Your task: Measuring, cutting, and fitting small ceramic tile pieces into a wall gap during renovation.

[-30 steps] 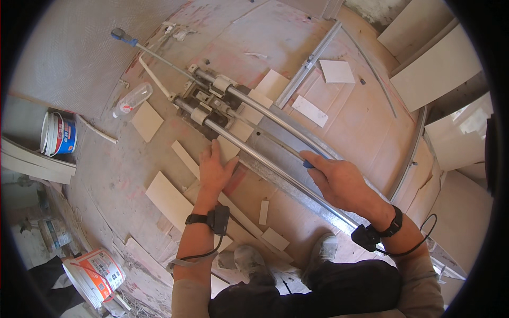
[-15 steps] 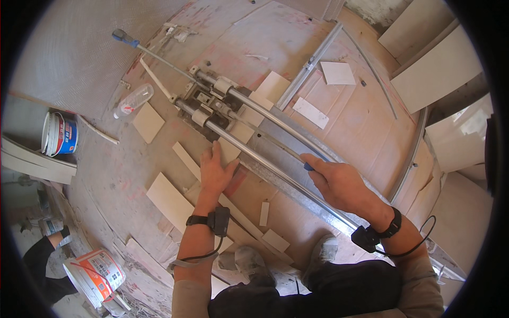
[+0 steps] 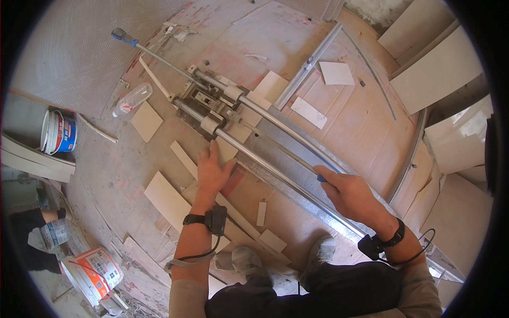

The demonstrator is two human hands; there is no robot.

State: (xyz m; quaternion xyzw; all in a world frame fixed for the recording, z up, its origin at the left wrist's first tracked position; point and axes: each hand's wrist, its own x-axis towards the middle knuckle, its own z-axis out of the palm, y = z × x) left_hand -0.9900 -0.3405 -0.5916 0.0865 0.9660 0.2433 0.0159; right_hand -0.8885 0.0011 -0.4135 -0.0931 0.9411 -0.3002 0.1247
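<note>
A metal manual tile cutter [image 3: 210, 109] with two steel rails and a sliding carriage lies diagonally on the floor. My right hand [image 3: 350, 193] grips the blue handle [image 3: 321, 177] at the near end of the rod running from the carriage. My left hand [image 3: 213, 169], fingers apart, rests on a pale tile strip [image 3: 225, 146] below the carriage, beside the near rail. A long screwdriver-like bar with a blue grip [image 3: 124, 38] reaches out past the cutter's far end. Loose cut tiles [image 3: 167, 193] lie around my left hand.
A clear bottle [image 3: 132, 99], white buckets [image 3: 58, 132] [image 3: 98, 275], a metal straightedge [image 3: 307, 66] and loose tile pieces [image 3: 334, 72] surround the cutter. Large panels [image 3: 435, 69] stand at the right. Another person's leg and hand [image 3: 37, 233] show at lower left, near my feet's left side.
My right hand, the rod and the carriage have slid down-right along the rails, toward me. My left hand stays almost in place. The other person's limbs at lower left have shifted.
</note>
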